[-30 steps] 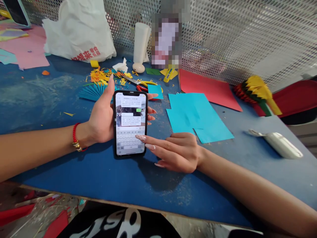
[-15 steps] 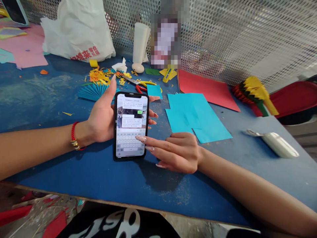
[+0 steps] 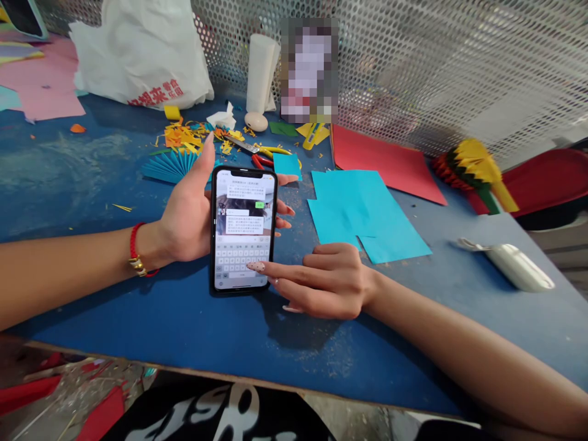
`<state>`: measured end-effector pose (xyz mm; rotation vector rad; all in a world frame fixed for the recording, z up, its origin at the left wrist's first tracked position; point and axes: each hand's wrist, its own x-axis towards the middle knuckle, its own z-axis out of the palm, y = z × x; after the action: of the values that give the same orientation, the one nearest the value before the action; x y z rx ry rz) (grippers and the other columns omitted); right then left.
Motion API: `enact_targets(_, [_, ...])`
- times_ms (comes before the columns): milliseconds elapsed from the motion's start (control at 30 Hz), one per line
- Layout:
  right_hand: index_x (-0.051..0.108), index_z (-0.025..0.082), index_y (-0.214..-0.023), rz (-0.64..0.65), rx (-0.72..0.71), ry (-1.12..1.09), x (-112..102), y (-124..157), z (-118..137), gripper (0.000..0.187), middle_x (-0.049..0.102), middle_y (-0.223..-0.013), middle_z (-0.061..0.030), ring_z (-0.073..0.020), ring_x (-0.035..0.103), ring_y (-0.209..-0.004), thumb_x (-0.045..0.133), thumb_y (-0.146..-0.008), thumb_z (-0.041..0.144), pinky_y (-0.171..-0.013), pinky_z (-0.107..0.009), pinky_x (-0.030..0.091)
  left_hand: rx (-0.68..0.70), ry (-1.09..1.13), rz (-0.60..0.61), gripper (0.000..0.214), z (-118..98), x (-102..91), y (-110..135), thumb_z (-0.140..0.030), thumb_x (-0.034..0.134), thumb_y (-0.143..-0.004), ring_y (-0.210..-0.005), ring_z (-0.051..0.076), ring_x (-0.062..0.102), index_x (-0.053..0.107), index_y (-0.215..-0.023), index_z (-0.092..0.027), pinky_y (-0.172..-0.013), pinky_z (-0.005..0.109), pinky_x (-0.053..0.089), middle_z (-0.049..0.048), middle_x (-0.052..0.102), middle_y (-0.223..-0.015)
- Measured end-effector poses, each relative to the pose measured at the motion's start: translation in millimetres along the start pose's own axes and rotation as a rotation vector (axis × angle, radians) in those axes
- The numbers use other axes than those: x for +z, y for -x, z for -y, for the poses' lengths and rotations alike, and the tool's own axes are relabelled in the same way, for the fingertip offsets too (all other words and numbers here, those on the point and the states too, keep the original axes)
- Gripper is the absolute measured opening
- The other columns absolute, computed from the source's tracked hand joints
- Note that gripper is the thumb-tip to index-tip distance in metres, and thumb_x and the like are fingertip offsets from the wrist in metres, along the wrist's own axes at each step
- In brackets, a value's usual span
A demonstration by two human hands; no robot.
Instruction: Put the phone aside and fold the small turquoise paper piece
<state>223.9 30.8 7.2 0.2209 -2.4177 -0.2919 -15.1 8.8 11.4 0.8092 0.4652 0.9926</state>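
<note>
A black smartphone (image 3: 242, 229) with a chat and keyboard on its screen stands upright over the blue table (image 3: 193, 318). My left hand (image 3: 186, 214) grips it from behind, thumb up along its left edge and fingertips showing past its right edge. A red cord bracelet circles that wrist. My right hand (image 3: 321, 282) rests on the table just right of the phone. Its index finger is stretched out and touches the lower keyboard rows, while the other fingers are curled under.
Cyan paper sheets (image 3: 362, 214) and a red sheet (image 3: 386, 162) lie to the right. Scissors (image 3: 257, 153), a blue paper fan (image 3: 172, 165) and scraps sit behind the phone. A white plastic bag (image 3: 142, 55), a white roll (image 3: 261, 73), a folded paper piece (image 3: 473, 168) and a white glue gun (image 3: 509, 266) stand around.
My right index fingertip has slid down and slightly left on the phone's keyboard. The left hand and the phone have barely moved.
</note>
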Motion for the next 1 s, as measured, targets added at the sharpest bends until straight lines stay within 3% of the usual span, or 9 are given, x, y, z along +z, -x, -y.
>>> enact_targets(300, [0.073,0.018,-0.087,0.018,0.01,-0.019,-0.4,-0.5,0.0,0.024,0.081,-0.118,-0.0027,-0.0053,0.046,-0.046,0.06,-0.105,0.028,-0.04,-0.026,0.032,0.007,-0.01,-0.012,0.1,-1.4,2.1,-0.7,-0.082,0.01,-0.102,-0.096,0.029,0.079,0.066,-0.138,-0.007,-0.089,0.044,0.063,0.0155,0.081,-0.109])
enact_targets(500, [0.072,0.018,-0.088,0.009,0.004,-0.021,0.2,-0.8,0.2,0.024,0.082,-0.118,-0.003,-0.0053,0.046,-0.047,0.059,-0.105,0.028,-0.041,-0.026,0.032,0.006,-0.025,-0.012,0.088,-1.9,3.5,-1.0,-0.078,0.028,-0.104,-0.096,0.029,0.079,0.064,-0.14,-0.007,-0.089,0.044,0.063,0.015,0.081,-0.109])
enact_targets(733, [0.071,0.018,-0.09,-0.006,0.0,-0.012,0.7,1.4,-0.1,0.024,0.082,-0.117,-0.0028,-0.0046,0.046,-0.046,0.057,-0.106,0.03,-0.041,-0.026,0.032,-0.012,0.004,-0.006,0.106,-3.3,3.9,-1.4,-0.08,-0.001,-0.101,-0.096,0.03,0.079,0.064,-0.142,-0.006,-0.089,0.046,0.063,0.0171,0.08,-0.108])
enact_targets(1000, [0.071,0.014,-0.112,-0.003,0.054,-0.06,8.5,-3.4,5.9,0.029,0.079,-0.128,-0.0058,-0.0047,0.057,-0.055,0.05,-0.11,0.034,-0.043,-0.025,0.036,-0.009,0.074,-0.043,0.105,-1.5,5.1,-1.5,-0.082,0.004,-0.101,-0.093,0.028,0.08,0.063,-0.143,-0.007,-0.088,0.044,0.065,0.0153,0.081,-0.106])
